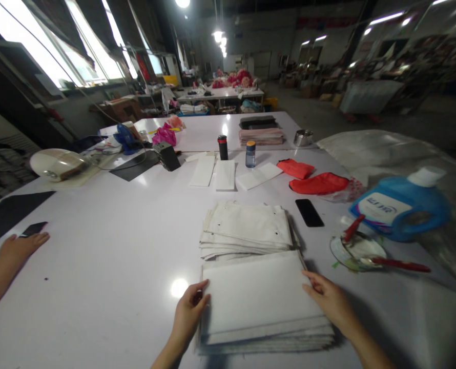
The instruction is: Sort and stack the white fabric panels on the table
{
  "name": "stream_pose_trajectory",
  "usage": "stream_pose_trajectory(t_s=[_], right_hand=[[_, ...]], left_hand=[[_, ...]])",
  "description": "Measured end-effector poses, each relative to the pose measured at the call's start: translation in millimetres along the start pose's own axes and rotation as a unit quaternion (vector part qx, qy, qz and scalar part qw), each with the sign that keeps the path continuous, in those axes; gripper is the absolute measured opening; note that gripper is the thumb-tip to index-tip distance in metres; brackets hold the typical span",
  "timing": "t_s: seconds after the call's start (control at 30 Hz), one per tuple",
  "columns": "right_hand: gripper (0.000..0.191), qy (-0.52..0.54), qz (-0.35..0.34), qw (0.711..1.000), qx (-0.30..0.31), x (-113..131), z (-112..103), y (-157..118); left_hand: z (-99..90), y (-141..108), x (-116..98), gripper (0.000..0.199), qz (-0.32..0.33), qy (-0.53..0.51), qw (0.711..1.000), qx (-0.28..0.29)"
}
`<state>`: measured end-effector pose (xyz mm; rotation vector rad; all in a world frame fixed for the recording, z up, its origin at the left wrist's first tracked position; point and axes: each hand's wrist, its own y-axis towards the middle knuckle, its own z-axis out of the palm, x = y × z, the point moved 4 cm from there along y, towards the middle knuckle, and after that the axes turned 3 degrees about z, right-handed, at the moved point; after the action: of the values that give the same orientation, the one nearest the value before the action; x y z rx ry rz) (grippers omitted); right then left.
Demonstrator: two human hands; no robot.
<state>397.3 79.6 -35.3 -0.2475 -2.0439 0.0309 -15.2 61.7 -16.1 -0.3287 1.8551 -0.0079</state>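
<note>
A stack of white fabric panels lies in front of me on the table. My left hand is at the stack's left edge, thumb and forefinger curled onto the border of the top panel. On the opposite side, my right hand grips that panel's right edge between thumb and fingers. The panel lies nearly flat over the others, whose front edges fan out unevenly below it. Directly behind it sits a second pile of white panels with small dark holes near the corners.
Another person's hand rests at far left by a small dark object. Right of the piles are a black phone, a tub with red-handled tools and a blue detergent jug. Bottles stand farther back.
</note>
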Motion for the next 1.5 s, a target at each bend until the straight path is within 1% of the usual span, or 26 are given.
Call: stream_pose_trajectory(t_s=[0.13,0.2,0.23,0.3,0.37,0.43,0.5,0.57,0.63,0.67,0.7,0.77,0.8,0.83,0.87,0.93,0.97,1.0,1.03,1.07,1.1,1.2,1.27,1.33,1.4,1.5], right_hand=[[0.056,-0.008,-0.004,1.0,-0.001,-1,0,0],[0.056,-0.016,-0.008,1.0,-0.007,0,0,0],[0.056,-0.02,-0.01,1.0,-0.011,0,0,1],[0.058,-0.031,-0.013,0.999,-0.021,3,1,1],[0.059,-0.04,-0.016,0.999,-0.03,5,2,1],[0.059,-0.05,-0.021,0.998,-0.033,4,3,1],[0.057,-0.069,-0.03,0.997,-0.035,1,3,1],[0.055,-0.094,-0.042,0.994,-0.036,-3,1,3],[0.052,-0.139,-0.08,0.986,-0.041,-1,0,5],[0.05,-0.179,-0.111,0.976,-0.051,5,0,4],[0.048,-0.227,-0.143,0.961,-0.07,13,2,3],[0.047,-0.324,-0.195,0.918,-0.12,36,14,-3],[0.047,-0.355,-0.217,0.899,-0.134,48,26,-8],[0.047,-0.372,-0.238,0.888,-0.132,61,41,-12],[0.046,-0.378,-0.259,0.882,-0.111,72,59,-17],[0.051,-0.382,-0.302,0.873,-0.02,86,97,-22],[0.055,-0.386,-0.312,0.868,0.028,88,111,-22],[0.06,-0.391,-0.31,0.864,0.065,87,120,-20],[0.063,-0.397,-0.3,0.863,0.088,83,123,-17],[0.064,-0.404,-0.287,0.863,0.096,77,120,-13],[0.065,-0.41,-0.273,0.865,0.09,70,113,-8],[0.066,-0.425,-0.228,0.875,0.035,46,80,5],[0.067,-0.425,-0.2,0.883,0.003,33,63,10],[0.069,-0.422,-0.181,0.888,-0.007,24,58,11],[0.07,-0.417,-0.174,0.892,-0.003,19,59,10],[0.066,-0.383,-0.18,0.906,0.004,22,54,13]], left_hand=[[-0.7,2,2,0.043,0.035,0.038,0.999,0.01],[-1.1,2,1,0.038,0.08,0.085,0.993,0.01],[-0.9,2,-2,0.035,0.115,0.122,0.986,0.002],[2.0,-1,-12,0.03,0.197,0.214,0.956,-0.031],[12.5,-7,-25,0.032,0.27,0.29,0.917,-0.048],[31.1,-13,-37,0.039,0.319,0.326,0.89,-0.017],[52.9,-19,-44,0.047,0.335,0.355,0.872,0.04],[70.4,-21,-43,0.056,0.324,0.397,0.856,0.074],[80.8,-21,-37,0.064,0.313,0.436,0.839,0.088],[83.7,-21,-33,0.066,0.314,0.448,0.832,0.091],[85.5,-20,-29,0.067,0.321,0.455,0.825,0.094],[87.9,-19,-23,0.068,0.339,0.459,0.814,0.105],[88.7,-19,-22,0.069,0.348,0.461,0.809,0.11],[89.4,-18,-21,0.069,0.354,0.463,0.805,0.112],[89.9,-18,-21,0.069,0.361,0.466,0.8,0.112],[89.7,-16,-21,0.068,0.376,0.477,0.788,0.104],[88.8,-15,-22,0.068,0.386,0.482,0.78,0.101],[87.2,-15,-22,0.068,0.395,0.486,0.773,0.099],[84.6,-14,-21,0.068,0.402,0.49,0.768,0.098],[81.0,-13,-20,0.069,0.405,0.493,0.764,0.094],[76.7,-11,-19,0.07,0.404,0.496,0.764,0.086],[63.9,-7,-15,0.075,0.387,0.503,0.771,0.052],[60.0,-5,-12,0.076,0.38,0.502,0.776,0.042],[59.9,-4,-9,0.077,0.379,0.496,0.78,0.043],[60.2,-4,-7,0.078,0.382,0.483,0.787,0.046],[53.8,-5,-9,0.082,0.388,0.439,0.809,0.041]])
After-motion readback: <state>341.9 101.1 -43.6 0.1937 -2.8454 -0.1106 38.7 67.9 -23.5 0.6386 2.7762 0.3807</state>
